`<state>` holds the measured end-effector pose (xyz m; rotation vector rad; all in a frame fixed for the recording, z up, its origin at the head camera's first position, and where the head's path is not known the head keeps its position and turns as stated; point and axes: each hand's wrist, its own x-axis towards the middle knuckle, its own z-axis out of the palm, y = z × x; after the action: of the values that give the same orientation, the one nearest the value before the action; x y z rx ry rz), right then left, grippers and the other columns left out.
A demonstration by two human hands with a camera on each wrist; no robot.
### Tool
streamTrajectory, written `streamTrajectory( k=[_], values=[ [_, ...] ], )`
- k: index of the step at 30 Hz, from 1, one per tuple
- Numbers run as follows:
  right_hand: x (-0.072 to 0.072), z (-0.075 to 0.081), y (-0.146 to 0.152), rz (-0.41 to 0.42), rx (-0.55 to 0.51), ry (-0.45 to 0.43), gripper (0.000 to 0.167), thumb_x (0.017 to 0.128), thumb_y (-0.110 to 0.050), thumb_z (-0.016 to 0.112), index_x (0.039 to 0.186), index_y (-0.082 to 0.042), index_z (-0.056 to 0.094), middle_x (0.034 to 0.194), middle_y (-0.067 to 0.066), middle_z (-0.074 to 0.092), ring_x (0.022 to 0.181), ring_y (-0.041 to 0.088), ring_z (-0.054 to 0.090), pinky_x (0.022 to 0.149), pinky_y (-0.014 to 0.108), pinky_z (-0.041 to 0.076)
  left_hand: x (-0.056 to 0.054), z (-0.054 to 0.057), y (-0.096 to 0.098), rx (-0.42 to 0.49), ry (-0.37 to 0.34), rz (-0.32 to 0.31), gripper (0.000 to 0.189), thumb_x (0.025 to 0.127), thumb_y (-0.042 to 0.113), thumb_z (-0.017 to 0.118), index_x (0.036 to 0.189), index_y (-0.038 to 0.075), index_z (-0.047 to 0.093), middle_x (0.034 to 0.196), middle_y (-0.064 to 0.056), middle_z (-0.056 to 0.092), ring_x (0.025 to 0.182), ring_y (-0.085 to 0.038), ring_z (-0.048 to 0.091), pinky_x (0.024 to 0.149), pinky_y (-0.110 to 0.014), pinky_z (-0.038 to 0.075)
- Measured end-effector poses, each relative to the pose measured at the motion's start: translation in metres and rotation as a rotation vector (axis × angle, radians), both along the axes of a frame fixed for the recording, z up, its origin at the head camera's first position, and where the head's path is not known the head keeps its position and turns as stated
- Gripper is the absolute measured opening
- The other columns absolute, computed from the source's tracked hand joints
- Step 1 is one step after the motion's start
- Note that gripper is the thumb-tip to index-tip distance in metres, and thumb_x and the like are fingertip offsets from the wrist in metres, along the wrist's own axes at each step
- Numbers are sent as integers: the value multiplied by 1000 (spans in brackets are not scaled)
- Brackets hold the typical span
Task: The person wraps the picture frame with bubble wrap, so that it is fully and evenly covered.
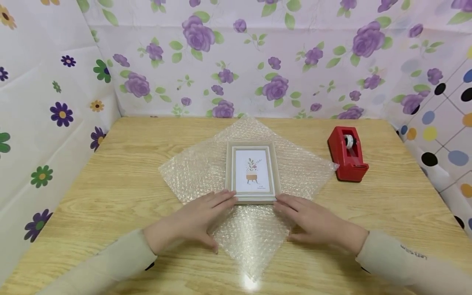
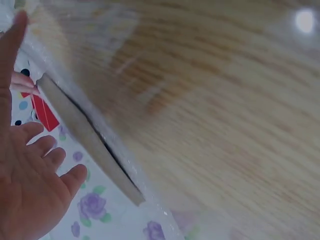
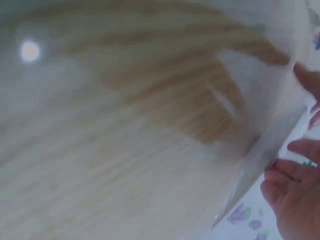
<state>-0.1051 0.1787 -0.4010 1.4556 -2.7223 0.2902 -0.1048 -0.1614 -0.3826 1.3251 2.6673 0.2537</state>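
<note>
A small picture frame (image 1: 253, 196) with a pale wooden border and a plant picture lies face up on a sheet of bubble wrap (image 1: 200, 168). The sheet is turned so that one corner points at the person. At the frame's lower left corner, the left hand (image 1: 199, 215) rests with fairly straight fingers and its thumb spread. The right hand (image 1: 313, 219) touches the lower right corner in a similar way, fingers extended. In the left wrist view the frame's side (image 2: 90, 135) shows beyond the left palm (image 2: 35, 185). Neither hand is curled round anything.
To the right, a red tape dispenser (image 1: 346, 157) with a roll of tape stands beside the right corner of the bubble wrap. The wooden table (image 1: 121, 184) is bordered by a flowered sheet (image 1: 254, 61) at the back and patterned sheets on both sides.
</note>
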Motion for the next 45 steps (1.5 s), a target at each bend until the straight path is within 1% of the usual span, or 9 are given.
streamTrajectory(
  k=[4,7,11,18,25,28,34,39,45],
  values=[
    [4,-7,-5,3,-16,107,71,72,-26,78,132,1,52,137,21,50,125,34,50,103,46,44,5,-7,2,-24,6,-25,100,69,39,77,149,4,28,156,-15,23,143,-32,25,115,-45,27],
    [6,-10,-7,-4,-20,155,64,73,-25,77,127,0,55,134,19,53,123,33,51,102,46,45,7,-11,2,-7,55,-55,90,69,29,72,146,3,34,154,-19,27,140,-35,29,114,-44,30],
    [5,-10,-8,-24,-44,175,55,76,-27,75,123,-3,59,130,18,56,121,32,54,102,46,45,3,-10,2,49,77,-74,82,70,23,69,143,4,38,151,-20,32,138,-34,34,112,-45,33],
    [2,-12,-9,-2,-105,265,46,71,-18,78,112,-1,63,119,19,64,110,32,61,97,45,50,-6,-3,2,82,38,-93,77,73,24,68,142,5,40,146,-18,41,133,-31,42,109,-44,38],
    [2,-7,-13,17,-153,269,23,71,-10,77,90,-4,66,108,17,69,103,29,65,95,44,51,-13,4,1,161,-103,-60,58,79,14,64,134,3,49,133,-10,56,122,-25,54,104,-41,44],
    [0,-2,-15,18,-169,243,17,72,-9,76,86,-4,68,102,14,71,98,27,67,93,43,52,-15,6,0,170,-139,-51,49,83,14,61,130,0,52,126,-10,61,116,-26,58,101,-41,47],
    [-4,9,-16,-9,-160,140,19,77,-8,74,93,1,71,95,10,72,95,27,68,92,44,53,-21,9,0,250,-163,-54,29,88,13,59,113,-2,63,109,-11,69,100,-23,66,92,-34,53],
    [-9,15,-17,-4,-189,26,11,80,-8,71,89,-3,72,91,8,73,96,27,67,98,48,48,-23,11,1,300,-242,29,13,90,14,59,96,5,66,89,-1,68,81,-12,64,79,-27,56],
    [-12,18,-17,-105,-262,-158,7,83,-9,70,88,-5,71,92,6,72,97,25,66,104,53,40,-24,10,1,417,-423,150,16,89,12,60,102,5,67,102,-6,70,102,-23,64,92,-40,53]
  ],
)
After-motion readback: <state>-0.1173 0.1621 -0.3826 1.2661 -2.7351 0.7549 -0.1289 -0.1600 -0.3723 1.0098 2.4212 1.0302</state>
